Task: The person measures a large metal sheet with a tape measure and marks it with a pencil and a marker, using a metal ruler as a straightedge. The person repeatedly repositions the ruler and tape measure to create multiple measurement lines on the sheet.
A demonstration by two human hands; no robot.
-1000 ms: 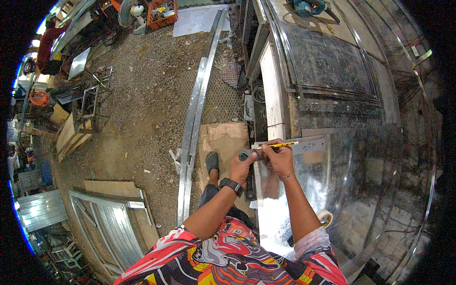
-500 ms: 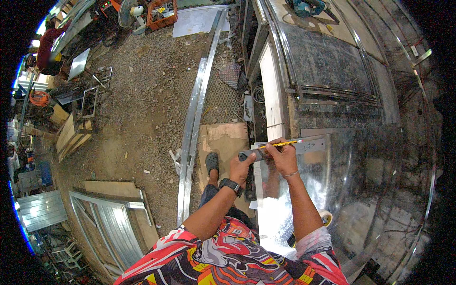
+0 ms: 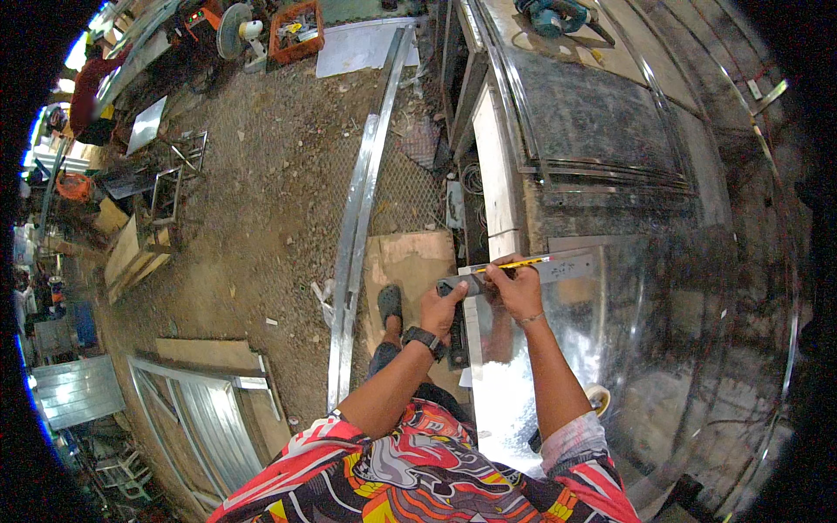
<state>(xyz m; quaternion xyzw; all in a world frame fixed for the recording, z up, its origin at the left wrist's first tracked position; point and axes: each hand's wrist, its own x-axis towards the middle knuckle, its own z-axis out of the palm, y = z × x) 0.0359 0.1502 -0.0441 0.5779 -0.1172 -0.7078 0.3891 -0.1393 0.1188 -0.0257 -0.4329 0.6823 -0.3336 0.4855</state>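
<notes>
My left hand is closed around the dark, rounded end of a flat grey tool, just left of the shiny metal sheet. My right hand pinches a yellow pencil, which lies along the upper edge of the tool's grey blade. Handwritten marks show on that blade, and its far end reaches right over the sheet. Fingers hide the tool's middle, so I cannot tell its exact kind. A dark bar stands below the left hand, beside the sheet's edge.
A tape roll lies on the sheet near my right forearm. Farther along the bench is a blue-green power tool. Long metal channels lie on the gravel to the left. Framed panels rest at lower left. A person is at upper left.
The view has shifted slightly. Both hands keep their hold on the tool and pencil, and the blade's far end sits a little more to the left.
</notes>
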